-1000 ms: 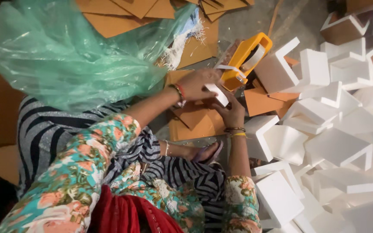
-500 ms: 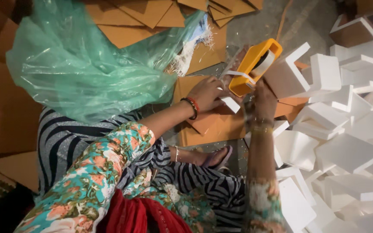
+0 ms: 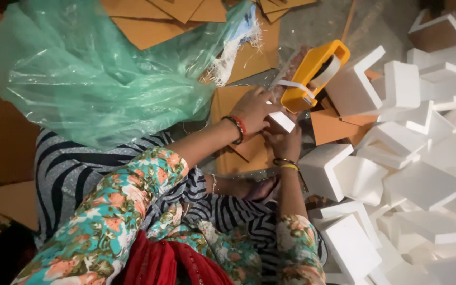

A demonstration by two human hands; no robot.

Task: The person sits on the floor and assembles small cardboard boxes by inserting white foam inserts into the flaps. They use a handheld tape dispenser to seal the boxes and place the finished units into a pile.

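Small white foam piece [image 3: 282,121] pinched between left hand [image 3: 253,110] and right hand [image 3: 286,142], just below-left of yellow tape dispenser [image 3: 312,74], tape strip [image 3: 294,84] reaching toward it.

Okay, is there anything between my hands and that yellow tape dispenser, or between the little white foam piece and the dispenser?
Nothing visible blocks it. The left hand and right hand hold the small white foam piece right beside the yellow tape dispenser. Only the dispenser's own white tape strip hangs between them; other foam corner pieces lie off to the right.
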